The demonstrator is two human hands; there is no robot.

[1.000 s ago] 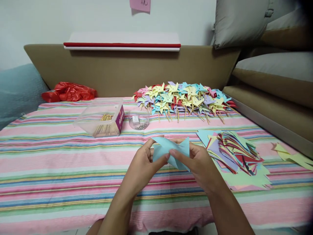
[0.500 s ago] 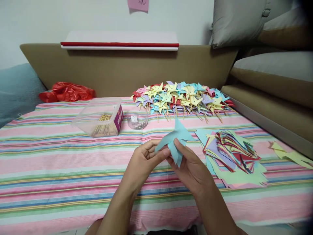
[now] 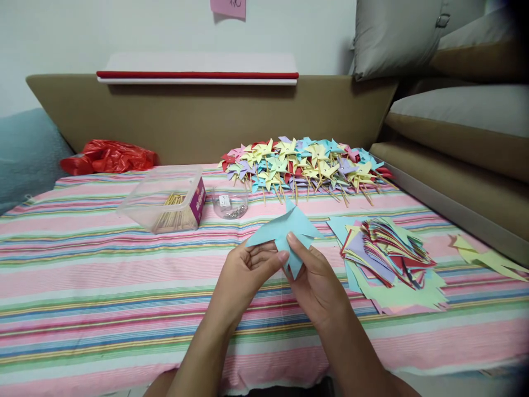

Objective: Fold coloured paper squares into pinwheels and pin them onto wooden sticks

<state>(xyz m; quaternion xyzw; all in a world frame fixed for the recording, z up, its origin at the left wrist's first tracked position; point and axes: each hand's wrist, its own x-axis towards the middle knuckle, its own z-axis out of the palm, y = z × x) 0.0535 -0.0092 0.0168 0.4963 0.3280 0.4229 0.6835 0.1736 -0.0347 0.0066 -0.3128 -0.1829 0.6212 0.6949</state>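
A light-blue paper pinwheel blank [image 3: 289, 229], cut along its corners, is held above the striped cloth [image 3: 124, 275]. My left hand [image 3: 254, 270] is closed on its lower edge, thumb in front and fingers behind. From the other side my right hand [image 3: 316, 278] pinches the same paper, with its thumb pressed near the middle. The tips of both thumbs lie close together. Most of the paper's back and some fingers behind it are hidden.
Finished pinwheels [image 3: 316, 160] on sticks lie piled at the back. A clear box [image 3: 165, 193] of wooden sticks and a small tub [image 3: 230, 204] of metal bits stand left. Stacked coloured paper [image 3: 384, 259] and yellow scraps [image 3: 481, 256] lie right. A red bag [image 3: 109, 157] rests far left.
The left blade of the blue paper has flattened out and spread leftward. Both hands keep hold, the right thumb still near the centre. The whole view has shifted slightly.
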